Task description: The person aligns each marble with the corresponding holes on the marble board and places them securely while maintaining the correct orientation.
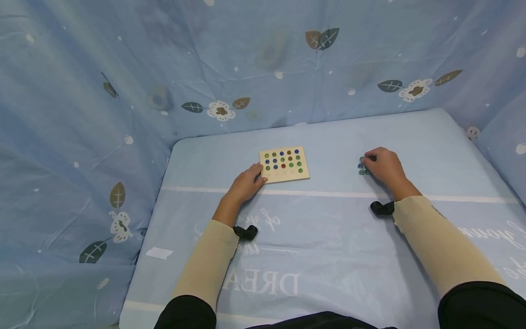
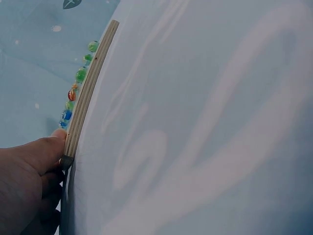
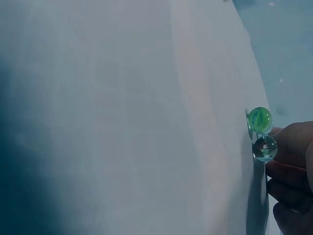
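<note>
The right hand's fingers [image 1: 368, 158] curl at loose marbles [image 1: 362, 168] on the bed [image 1: 328, 237], toward its right edge; an actual pinch can't be made out. The left hand [image 1: 246, 183] lies relaxed, fingertips touching the near left corner of the marble-filled board [image 1: 284, 165] mid-bed.

A flat wooden board [image 1: 284, 165] holds rows of coloured marbles [image 1: 282, 158] — loose glass marbles [image 1: 363, 168] lie well apart.

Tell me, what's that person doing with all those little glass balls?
A person sits at a blue cloth with a wooden board whose holes mostly hold coloured marbles; the row nearest the person looks unfilled. The left hand rests against the board's near corner. The right hand is off to the side at a small pile of loose marbles, fingers touching them. Whether one is pinched cannot be told.
</note>
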`<state>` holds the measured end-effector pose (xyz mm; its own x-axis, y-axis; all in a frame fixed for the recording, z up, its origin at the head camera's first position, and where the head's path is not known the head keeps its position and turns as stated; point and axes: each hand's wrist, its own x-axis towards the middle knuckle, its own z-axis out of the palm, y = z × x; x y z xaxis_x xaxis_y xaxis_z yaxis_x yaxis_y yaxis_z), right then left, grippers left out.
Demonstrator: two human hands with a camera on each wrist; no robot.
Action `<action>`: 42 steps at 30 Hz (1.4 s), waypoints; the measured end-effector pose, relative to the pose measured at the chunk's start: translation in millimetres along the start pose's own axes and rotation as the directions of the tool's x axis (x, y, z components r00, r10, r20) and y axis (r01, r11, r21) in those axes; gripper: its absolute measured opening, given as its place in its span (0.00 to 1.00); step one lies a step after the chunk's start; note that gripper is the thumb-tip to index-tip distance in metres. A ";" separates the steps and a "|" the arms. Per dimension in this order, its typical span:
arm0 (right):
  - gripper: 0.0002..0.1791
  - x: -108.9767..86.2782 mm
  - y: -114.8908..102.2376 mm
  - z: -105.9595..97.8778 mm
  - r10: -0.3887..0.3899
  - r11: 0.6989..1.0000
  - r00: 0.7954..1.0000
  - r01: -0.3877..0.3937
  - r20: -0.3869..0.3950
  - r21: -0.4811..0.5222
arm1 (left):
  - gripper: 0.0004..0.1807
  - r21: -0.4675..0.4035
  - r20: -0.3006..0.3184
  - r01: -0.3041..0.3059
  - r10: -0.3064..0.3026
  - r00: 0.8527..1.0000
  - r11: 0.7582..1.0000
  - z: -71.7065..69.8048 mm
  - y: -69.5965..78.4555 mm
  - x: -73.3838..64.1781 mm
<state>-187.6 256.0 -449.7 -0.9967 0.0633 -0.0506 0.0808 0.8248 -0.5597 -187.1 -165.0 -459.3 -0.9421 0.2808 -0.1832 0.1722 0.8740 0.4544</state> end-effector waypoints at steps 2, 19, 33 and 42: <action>0.20 0.6 0.4 0.9 -0.003 1.000 1.000 0.003 -0.006 -0.003 | 0.35 0.000 0.003 0.003 -0.003 1.000 1.000 -0.1 0.1 0.4; 0.18 1.4 -2.1 4.0 -0.037 0.998 0.999 0.036 -0.021 -0.060 | 0.36 -0.006 -0.001 0.014 -0.014 1.000 1.000 0.7 1.1 -2.0; 0.20 -0.1 -5.7 -1.3 0.041 0.999 0.999 -0.041 -0.021 0.009 | 0.35 0.002 0.012 0.021 -0.021 1.000 1.000 2.2 1.1 0.0; 0.21 3.1 -29.5 1.9 -0.022 0.996 0.998 0.028 -0.067 0.090 | 0.35 -0.002 0.006 0.014 -0.014 1.000 1.000 1.2 0.5 -0.6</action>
<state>-193.1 230.8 -434.9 -0.9965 0.0822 0.0174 0.0526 0.7723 -0.6331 -186.2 -164.2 -460.0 -0.9429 0.2706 -0.1945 0.1582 0.8771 0.4535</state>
